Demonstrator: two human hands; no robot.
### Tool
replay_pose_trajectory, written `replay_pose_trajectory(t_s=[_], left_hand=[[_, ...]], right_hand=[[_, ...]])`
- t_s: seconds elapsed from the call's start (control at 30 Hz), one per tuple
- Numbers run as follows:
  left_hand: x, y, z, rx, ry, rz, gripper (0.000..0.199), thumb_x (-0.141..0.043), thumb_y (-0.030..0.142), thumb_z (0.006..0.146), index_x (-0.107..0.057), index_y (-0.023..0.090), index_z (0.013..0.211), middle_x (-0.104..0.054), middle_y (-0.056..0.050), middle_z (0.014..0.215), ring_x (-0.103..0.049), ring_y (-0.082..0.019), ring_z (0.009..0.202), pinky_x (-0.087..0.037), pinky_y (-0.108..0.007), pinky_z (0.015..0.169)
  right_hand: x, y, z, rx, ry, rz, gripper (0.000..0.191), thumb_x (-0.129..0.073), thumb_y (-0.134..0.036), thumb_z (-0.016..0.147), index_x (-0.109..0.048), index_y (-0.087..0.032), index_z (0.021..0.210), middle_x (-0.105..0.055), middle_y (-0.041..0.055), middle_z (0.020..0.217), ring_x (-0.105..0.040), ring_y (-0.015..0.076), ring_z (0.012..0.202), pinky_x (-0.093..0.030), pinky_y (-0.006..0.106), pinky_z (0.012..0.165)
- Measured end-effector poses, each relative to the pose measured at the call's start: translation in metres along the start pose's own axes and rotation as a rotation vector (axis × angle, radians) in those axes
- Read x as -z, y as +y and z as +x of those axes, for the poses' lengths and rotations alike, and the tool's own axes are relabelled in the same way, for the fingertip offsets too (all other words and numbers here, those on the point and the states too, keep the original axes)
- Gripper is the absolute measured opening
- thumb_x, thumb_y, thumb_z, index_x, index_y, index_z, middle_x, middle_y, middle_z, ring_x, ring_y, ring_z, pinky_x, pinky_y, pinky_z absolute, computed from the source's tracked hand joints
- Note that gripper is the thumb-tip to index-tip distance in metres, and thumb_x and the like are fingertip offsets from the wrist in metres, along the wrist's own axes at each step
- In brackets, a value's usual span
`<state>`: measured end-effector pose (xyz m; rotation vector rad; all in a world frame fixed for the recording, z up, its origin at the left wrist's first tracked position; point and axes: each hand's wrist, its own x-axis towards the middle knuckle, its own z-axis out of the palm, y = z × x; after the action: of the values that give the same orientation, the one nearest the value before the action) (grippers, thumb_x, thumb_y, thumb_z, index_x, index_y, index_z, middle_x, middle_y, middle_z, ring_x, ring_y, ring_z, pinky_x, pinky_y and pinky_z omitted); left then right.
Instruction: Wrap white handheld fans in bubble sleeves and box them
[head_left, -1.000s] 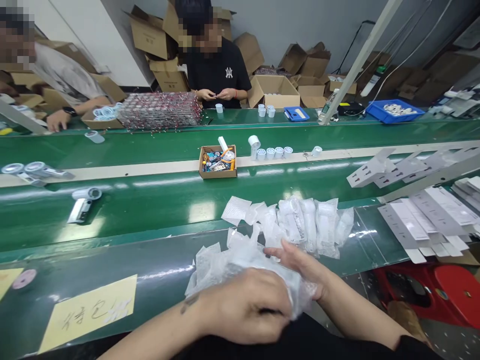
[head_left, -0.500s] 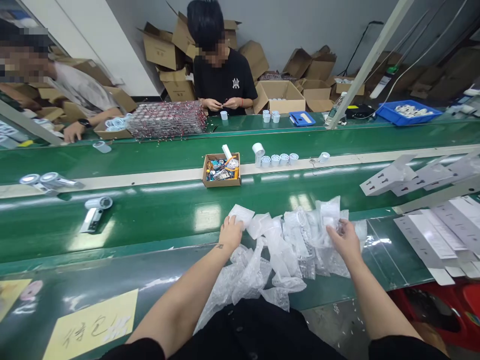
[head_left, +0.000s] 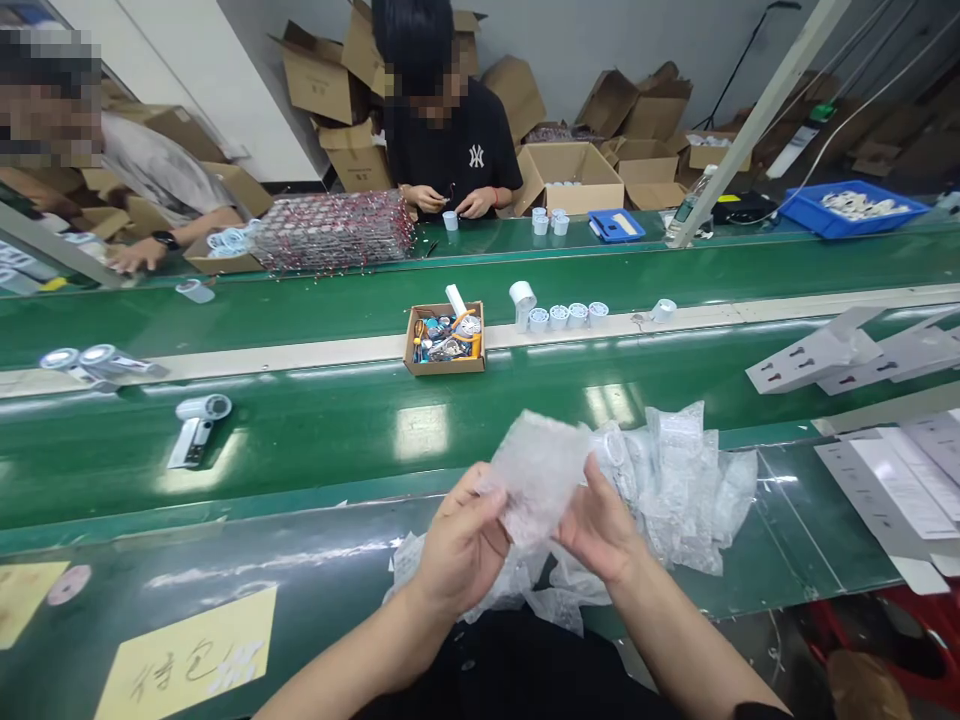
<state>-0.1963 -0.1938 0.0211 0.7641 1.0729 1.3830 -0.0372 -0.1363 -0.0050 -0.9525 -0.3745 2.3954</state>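
Note:
A translucent bubble-wrap bag (head_left: 541, 470) is held up in front of me, above the near ledge. My left hand (head_left: 469, 545) pinches its left edge, thumb in front and the other fingers behind. At the bag's right edge, my right hand (head_left: 600, 520) grips it, some of its fingers hidden behind the plastic. More bubble-wrap bags (head_left: 679, 490) lie in a row just beyond my right hand, with white items showing inside some. Loose bubble wrap (head_left: 517, 590) is heaped under my hands.
A handheld fan-like device (head_left: 199, 430) lies on the green belt (head_left: 315, 430) at left. Ahead stand a box of tools and parts (head_left: 446, 365) and several white cups (head_left: 559, 318). White boxes (head_left: 885, 500) are at right. Two co-workers sit opposite; a yellow sign (head_left: 187, 655) lies near left.
Both hands have come together at the middle and now hold one bubble-wrap bag up. My right hand has left the row of bags at right. The view has shifted slightly.

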Motion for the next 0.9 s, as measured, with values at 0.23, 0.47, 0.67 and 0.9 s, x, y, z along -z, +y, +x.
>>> replay_pose_trajectory(t_s=[0.23, 0.47, 0.67, 0.9], left_hand=[[0.029, -0.053, 0.079, 0.344, 0.067, 0.423, 0.048, -0.06, 0.058, 0.074, -0.064, 0.017, 0.098, -0.067, -0.015, 0.1, -0.061, -0.03, 0.098, -0.048, -0.041, 0.078], [0.024, -0.102, 0.102, 0.34, 0.254, 0.655, 0.03, -0.069, 0.039, 0.065, -0.07, 0.015, 0.084, -0.069, -0.013, 0.089, -0.06, -0.032, 0.095, -0.043, -0.037, 0.08], [0.034, -0.042, 0.064, 0.18, 0.108, 0.238, 0.039, -0.069, 0.05, 0.07, -0.073, 0.015, 0.088, -0.068, -0.003, 0.077, -0.058, -0.016, 0.07, -0.044, -0.027, 0.066], [0.01, 0.027, 0.036, -0.073, 0.038, 0.254, 0.026, -0.067, 0.042, 0.078, -0.066, 0.017, 0.082, -0.063, 0.0, 0.072, -0.054, -0.012, 0.066, -0.043, -0.023, 0.063]], right_hand=[[0.046, -0.061, -0.031, 0.36, 0.342, -0.139, 0.04, -0.085, -0.027, 0.059, -0.063, -0.022, 0.091, -0.071, -0.0006, 0.077, -0.065, 0.0146, 0.065, -0.052, 0.024, 0.059], [0.072, -0.076, -0.068, 0.085, -0.063, -0.423, 0.048, -0.082, -0.033, 0.063, -0.068, -0.021, 0.108, -0.07, 0.0051, 0.084, -0.065, 0.0167, 0.072, -0.051, 0.028, 0.067], [0.051, -0.08, -0.064, 0.378, -0.22, -0.877, 0.015, -0.071, -0.032, 0.08, -0.07, -0.02, 0.071, -0.058, 0.0016, 0.073, -0.055, 0.0124, 0.066, -0.046, 0.025, 0.06], [0.0, -0.104, -0.093, 0.737, -0.256, -1.33, 0.015, -0.06, -0.031, 0.088, -0.075, -0.033, 0.088, -0.039, 0.0015, 0.145, -0.047, 0.0255, 0.119, -0.048, 0.042, 0.094]])
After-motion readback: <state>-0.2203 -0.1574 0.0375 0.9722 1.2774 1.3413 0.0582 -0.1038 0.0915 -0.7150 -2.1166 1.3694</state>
